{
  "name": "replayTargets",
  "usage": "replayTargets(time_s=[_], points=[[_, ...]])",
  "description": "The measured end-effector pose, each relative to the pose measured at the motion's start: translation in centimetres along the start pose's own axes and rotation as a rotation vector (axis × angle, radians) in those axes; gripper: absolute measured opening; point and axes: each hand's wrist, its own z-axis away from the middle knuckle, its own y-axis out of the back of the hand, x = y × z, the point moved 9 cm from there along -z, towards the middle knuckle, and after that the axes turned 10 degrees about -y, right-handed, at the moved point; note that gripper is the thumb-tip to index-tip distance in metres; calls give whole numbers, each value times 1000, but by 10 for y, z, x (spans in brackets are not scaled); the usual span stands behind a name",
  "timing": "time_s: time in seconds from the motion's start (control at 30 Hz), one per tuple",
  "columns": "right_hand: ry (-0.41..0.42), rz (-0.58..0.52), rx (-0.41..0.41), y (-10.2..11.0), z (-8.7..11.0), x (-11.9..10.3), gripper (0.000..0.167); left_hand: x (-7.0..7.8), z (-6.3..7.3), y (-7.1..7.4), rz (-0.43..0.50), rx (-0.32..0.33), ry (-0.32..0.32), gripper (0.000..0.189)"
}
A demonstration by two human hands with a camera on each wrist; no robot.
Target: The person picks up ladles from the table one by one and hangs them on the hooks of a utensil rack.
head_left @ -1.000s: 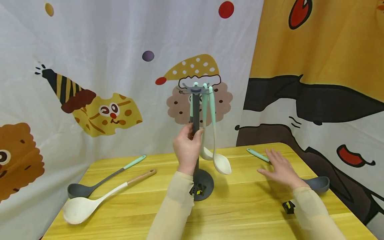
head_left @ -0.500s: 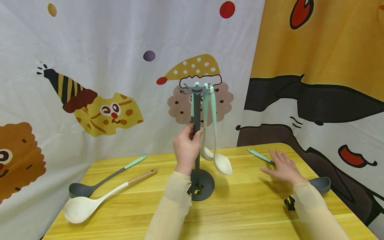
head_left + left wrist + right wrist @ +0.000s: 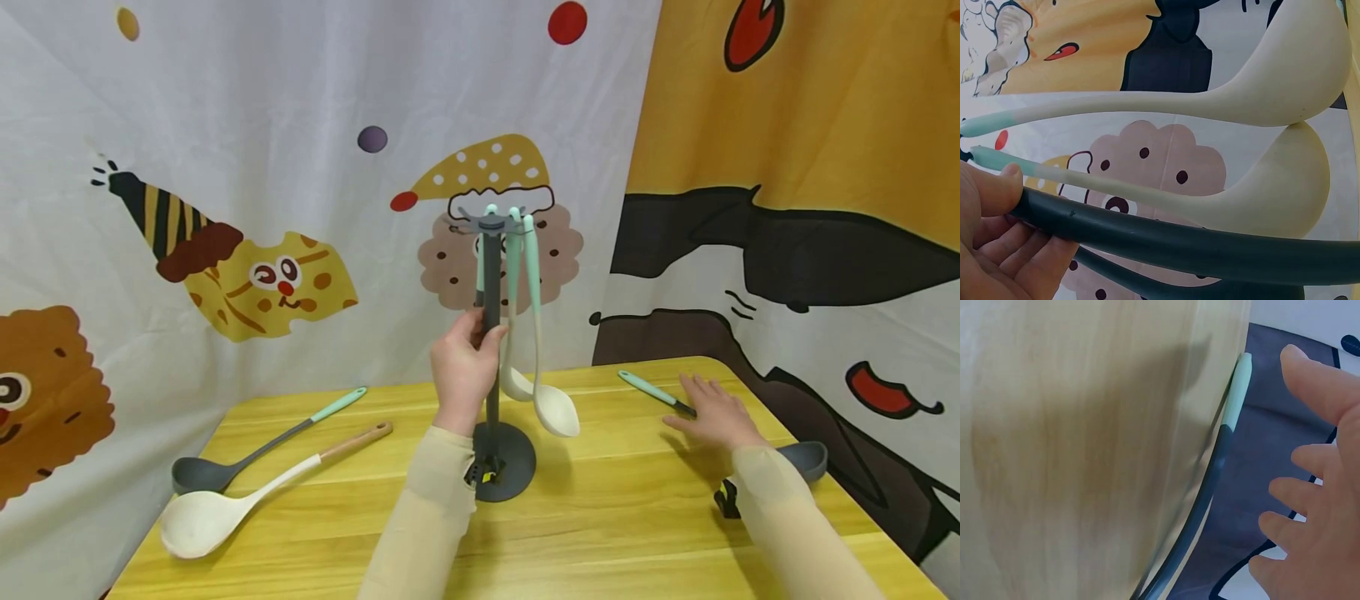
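My left hand [image 3: 467, 367] grips the dark grey post of a utensil stand [image 3: 491, 275], thumb on one side and fingers on the other in the left wrist view. Two white ladles with mint handles [image 3: 556, 410] hang from the stand's right side. Behind the post hangs a dark utensil with a mint handle [image 3: 481, 267], partly hidden. My right hand [image 3: 716, 414], fingers spread and holding nothing, hovers over a dark grey ladle with a mint handle [image 3: 647, 387] lying at the table's right. Hand and sleeve hide part of that ladle in the head view.
On the table's left lie another dark grey ladle with a mint handle [image 3: 202, 475] and a white ladle with a wooden handle [image 3: 197, 525]. The stand's round base [image 3: 513, 467] rests on the wooden table [image 3: 600, 533]. A printed curtain [image 3: 300, 100] hangs behind.
My right hand has shifted slightly to the right above the lying ladle, with fingers still spread. The left hand keeps its grip on the post.
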Motion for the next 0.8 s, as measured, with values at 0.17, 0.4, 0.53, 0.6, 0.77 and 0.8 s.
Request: replayTargets(time_s=[0.17, 0.4, 0.53, 0.6, 0.77, 0.8], points=[[-27, -2, -40, -5, -2, 7, 93, 0, 0, 0, 4, -4, 2, 15], [-50, 7, -22, -8, -5, 17, 84, 0, 0, 0, 11, 0, -13, 14], [-80, 10, -6, -7, -7, 21, 72, 0, 0, 0, 12, 5, -30, 14], [-108, 0, -13, -7, -8, 24, 68, 1, 0, 0, 11, 8, -39, 14], [-164, -6, -21, -8, -9, 29, 61, 1, 1, 0, 6, 11, -47, 14], [-172, -3, -21, -8, -9, 30, 60, 1, 1, 0, 7, 10, -46, 14]])
